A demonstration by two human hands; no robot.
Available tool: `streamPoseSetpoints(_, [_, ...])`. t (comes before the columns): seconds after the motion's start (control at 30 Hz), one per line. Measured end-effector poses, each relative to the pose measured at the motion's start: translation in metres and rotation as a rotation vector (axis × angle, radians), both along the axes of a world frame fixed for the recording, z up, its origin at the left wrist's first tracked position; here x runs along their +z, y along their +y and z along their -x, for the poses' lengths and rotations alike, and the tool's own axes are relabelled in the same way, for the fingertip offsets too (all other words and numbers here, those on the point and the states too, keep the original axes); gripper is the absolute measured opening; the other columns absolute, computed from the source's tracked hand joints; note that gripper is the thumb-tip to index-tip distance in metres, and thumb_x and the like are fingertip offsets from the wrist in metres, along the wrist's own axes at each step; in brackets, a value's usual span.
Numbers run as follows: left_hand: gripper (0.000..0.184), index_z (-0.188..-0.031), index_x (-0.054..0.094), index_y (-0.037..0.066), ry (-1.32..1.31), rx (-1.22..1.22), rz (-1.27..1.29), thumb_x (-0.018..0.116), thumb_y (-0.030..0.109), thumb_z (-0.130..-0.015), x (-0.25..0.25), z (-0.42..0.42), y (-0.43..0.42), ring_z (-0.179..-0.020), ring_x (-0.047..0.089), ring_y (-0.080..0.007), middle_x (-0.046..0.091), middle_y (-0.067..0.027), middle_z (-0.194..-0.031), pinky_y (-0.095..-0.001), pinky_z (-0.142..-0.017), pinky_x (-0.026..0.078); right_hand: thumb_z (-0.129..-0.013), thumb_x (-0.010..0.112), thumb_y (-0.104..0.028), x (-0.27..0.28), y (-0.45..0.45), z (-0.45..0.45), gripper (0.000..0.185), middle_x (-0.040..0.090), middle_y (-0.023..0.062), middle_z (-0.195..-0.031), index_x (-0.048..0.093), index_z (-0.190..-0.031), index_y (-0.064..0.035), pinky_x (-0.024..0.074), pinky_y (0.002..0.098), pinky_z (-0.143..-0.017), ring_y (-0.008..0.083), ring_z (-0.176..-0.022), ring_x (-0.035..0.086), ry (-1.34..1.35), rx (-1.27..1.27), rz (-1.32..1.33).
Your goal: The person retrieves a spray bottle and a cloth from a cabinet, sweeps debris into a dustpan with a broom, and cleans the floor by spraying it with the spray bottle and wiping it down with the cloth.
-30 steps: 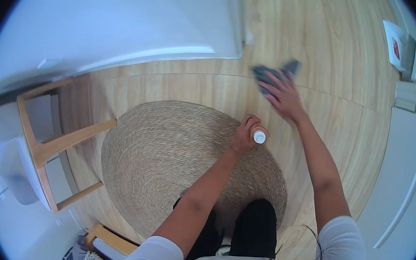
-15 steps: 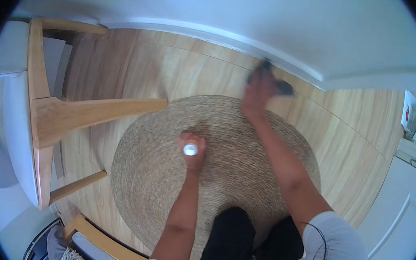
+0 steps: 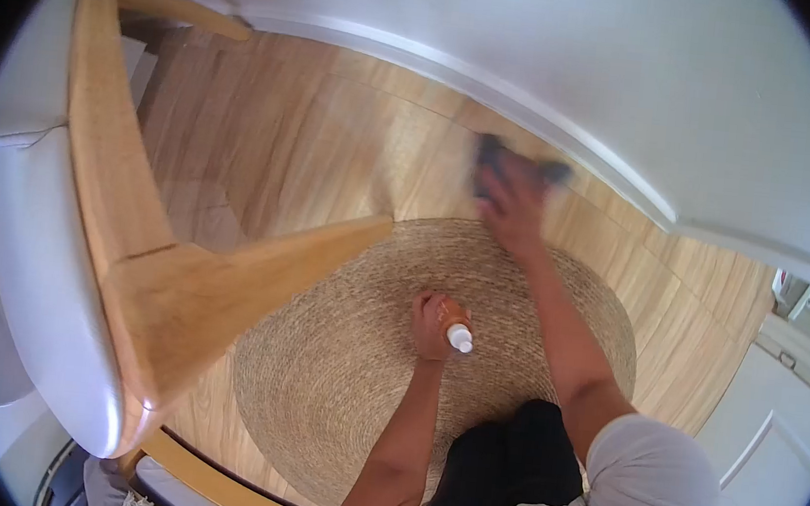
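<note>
My left hand [image 3: 430, 328] is wrapped around an orange bottle with a white cap [image 3: 459, 334], held above the round woven rug [image 3: 314, 391]. The bottle leans with its cap toward me. Farther out, my right hand [image 3: 516, 210] presses a dark cloth [image 3: 489, 152] on the wood floor between the rug and the wall. Motion blurs this hand and the cloth, whose ends stick out on both sides of the fingers.
A chair with wooden legs [image 3: 196, 296] and a pale seat stands on the left, one leg reaching over the rug's edge. White baseboard [image 3: 461, 78] runs along the wall [image 3: 580, 55] ahead. A white panelled door [image 3: 766, 454] is at the right.
The view has shifted and turned, and the chair appears nearer. My left hand has tilted the bottle, so its orange side now shows. My right hand is still moving with the dark cloth on the floor.
</note>
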State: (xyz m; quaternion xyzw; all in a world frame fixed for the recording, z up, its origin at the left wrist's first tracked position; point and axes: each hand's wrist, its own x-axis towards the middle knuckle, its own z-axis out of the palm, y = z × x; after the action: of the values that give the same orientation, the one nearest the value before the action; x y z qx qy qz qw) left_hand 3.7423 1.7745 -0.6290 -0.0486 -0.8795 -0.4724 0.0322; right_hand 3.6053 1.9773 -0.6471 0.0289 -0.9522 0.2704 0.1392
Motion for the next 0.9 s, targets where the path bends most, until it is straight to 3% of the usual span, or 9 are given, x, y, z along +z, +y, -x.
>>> streamPoseSetpoints(0.1, [0.055, -0.105, 0.049, 0.009, -0.038, 0.014, 0.119, 0.080, 0.026, -0.062, -0.008, -0.005, -0.001, -0.088, 0.054, -0.0357, 0.047, -0.0161, -0.101, -0.0455, -0.070, 0.047, -0.082, 0.060, -0.030, 0.008, -0.020, 0.009, 0.054, 0.023, 0.0124, -0.150, 0.046, -0.133, -0.0213, 0.0141, 0.0666, -0.102, 0.0420, -0.134, 0.022, -0.205, -0.496, -0.263])
streamPoseSetpoints(0.23, [0.060, -0.106, 0.047, 0.010, -0.106, -0.013, 0.166, 0.081, 0.034, -0.062, -0.016, -0.011, -0.002, -0.087, 0.055, -0.0339, 0.045, -0.0140, -0.099, -0.0471, -0.067, 0.050, -0.083, 0.061, -0.031, -0.010, -0.108, 0.124, 0.054, 0.019, 0.0113, -0.151, 0.045, -0.133, -0.0187, 0.0103, 0.0721, -0.100, 0.0472, -0.134, 0.017, -0.078, -0.045, -0.201])
streamPoseSetpoints(0.37, [0.057, -0.117, 0.047, 0.009, -0.138, -0.020, 0.046, 0.074, 0.037, -0.074, -0.029, -0.022, -0.003, -0.093, 0.055, -0.0352, 0.048, -0.0158, -0.110, -0.0467, -0.077, 0.049, -0.095, 0.037, -0.041, 0.001, -0.209, 0.268, 0.049, 0.018, 0.0082, -0.153, 0.040, -0.138, -0.0193, 0.0111, 0.0619, -0.107, 0.0412, -0.139, 0.010, -0.109, 0.131, -0.034])
streamPoseSetpoints(0.43, [0.050, -0.112, 0.053, 0.008, -0.363, 0.134, -0.402, 0.075, 0.027, -0.070, -0.058, -0.039, -0.001, -0.091, 0.058, -0.0331, 0.049, -0.0148, -0.108, -0.0412, -0.073, 0.052, -0.095, 0.034, -0.042, 0.008, -0.259, 0.311, 0.049, 0.019, 0.0055, -0.153, 0.039, -0.139, -0.0221, 0.0100, 0.0603, -0.108, 0.0353, -0.141, 0.010, -0.237, 0.258, -0.150])
streamPoseSetpoints(0.47, [0.048, -0.110, 0.055, 0.008, -0.434, 0.197, -0.548, 0.075, 0.024, -0.069, -0.066, -0.043, -0.004, -0.091, 0.059, -0.0324, 0.050, -0.0144, -0.108, -0.0394, -0.071, 0.052, -0.095, 0.035, -0.042, 0.015, -0.281, 0.312, 0.047, 0.020, 0.0037, -0.152, 0.040, -0.138, -0.0240, 0.0089, 0.0597, -0.109, 0.0329, -0.141, 0.011, -0.229, 0.369, -0.183])
streamPoseSetpoints(0.57, [0.047, -0.111, 0.055, 0.009, -0.324, -0.009, 0.065, 0.073, 0.018, -0.068, -0.053, -0.049, -0.004, -0.091, 0.059, -0.0305, 0.050, -0.0122, -0.110, -0.0390, -0.069, 0.054, -0.093, 0.037, -0.045, 0.021, -0.327, 0.264, 0.043, 0.023, -0.0034, -0.152, 0.045, -0.134, -0.0315, 0.0058, 0.0582, -0.110, 0.0260, -0.140, 0.016, -0.159, 0.788, -0.342])
streamPoseSetpoints(0.7, [0.047, -0.110, 0.055, 0.010, -0.056, -0.115, 0.316, 0.075, 0.021, -0.069, -0.034, -0.025, -0.008, -0.087, 0.060, -0.0302, 0.050, -0.0116, -0.109, -0.0382, -0.067, 0.054, -0.087, 0.048, -0.044, 0.005, -0.319, 0.186, 0.034, 0.038, -0.0064, -0.144, 0.059, -0.118, -0.0342, 0.0025, 0.0605, -0.110, 0.0269, -0.138, 0.024, -0.185, 1.412, -0.042])
streamPoseSetpoints(0.77, [0.047, -0.116, 0.054, 0.007, -0.135, 0.010, 0.030, 0.072, 0.024, -0.075, -0.020, -0.022, -0.004, -0.094, 0.055, -0.0336, 0.052, -0.0171, -0.109, -0.0417, -0.077, 0.049, -0.086, 0.050, -0.044, 0.000, -0.284, 0.179, 0.033, 0.039, -0.0077, -0.143, 0.060, -0.116, -0.0342, 0.0020, 0.0597, -0.110, 0.0262, -0.138, 0.024, -0.153, 1.435, -0.033])
streamPoseSetpoints(0.9, [0.053, -0.107, 0.055, 0.009, -0.122, 0.031, 0.139, 0.080, 0.029, -0.065, -0.005, -0.010, 0.000, -0.088, 0.059, -0.0320, 0.050, -0.0132, -0.105, -0.0387, -0.067, 0.053, -0.080, 0.062, -0.032, 0.006, -0.166, 0.159, 0.033, 0.043, -0.0084, -0.140, 0.063, -0.113, -0.0312, 0.0041, 0.0548, -0.112, 0.0234, -0.136, 0.028, -0.120, 1.184, 0.091])
